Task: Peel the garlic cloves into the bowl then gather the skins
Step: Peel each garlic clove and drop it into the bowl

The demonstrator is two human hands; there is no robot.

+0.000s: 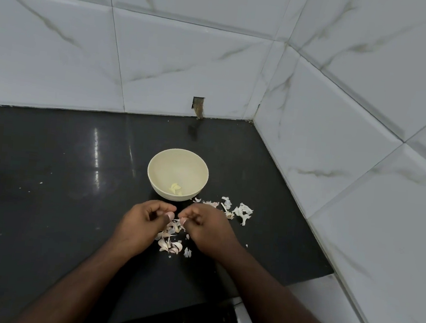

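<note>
Both hands, left hand and right hand, pinch garlic; one bowl (few peeled cloves).

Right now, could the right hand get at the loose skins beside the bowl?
Probably yes: the loose skins lie on bare counter just beside the right hand, nothing between, though its fingers already pinch a garlic clove.

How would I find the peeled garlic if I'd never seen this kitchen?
Start at the black counter in the tiled corner and find the cream bowl just beyond the two hands. The peeled garlic lies at its bottom: smooth, pale yellow pieces, unlike the papery white-pink skins scattered on the counter.
</note>
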